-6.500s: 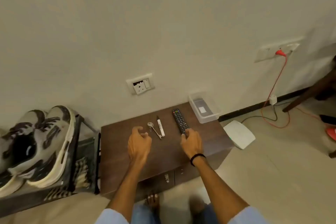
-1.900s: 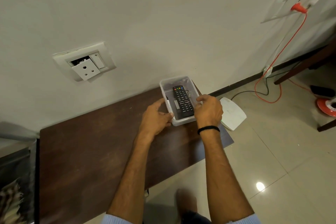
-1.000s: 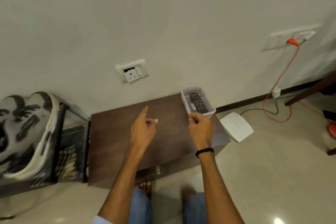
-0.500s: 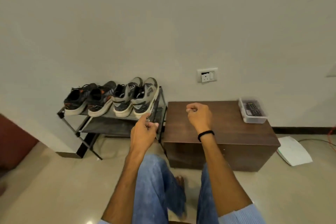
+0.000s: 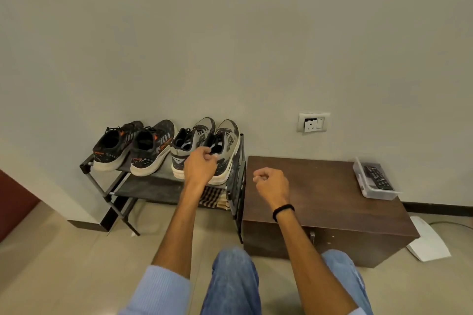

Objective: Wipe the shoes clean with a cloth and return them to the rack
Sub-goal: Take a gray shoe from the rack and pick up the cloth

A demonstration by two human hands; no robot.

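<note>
Left hand [image 5: 200,167] with fingers curled round the heel rim of a grey shoe [image 5: 229,143] at the right end of the rack [image 5: 153,188], right hand [image 5: 272,183] fisted and empty just right of the rack, black shoes [image 5: 151,146] on its left end, checked cloth [image 5: 213,199] on its lower shelf.

A brown cabinet [image 5: 320,186] stands on tiled floor [image 5: 64,263] against a plain beige wall [image 5: 230,33].
</note>
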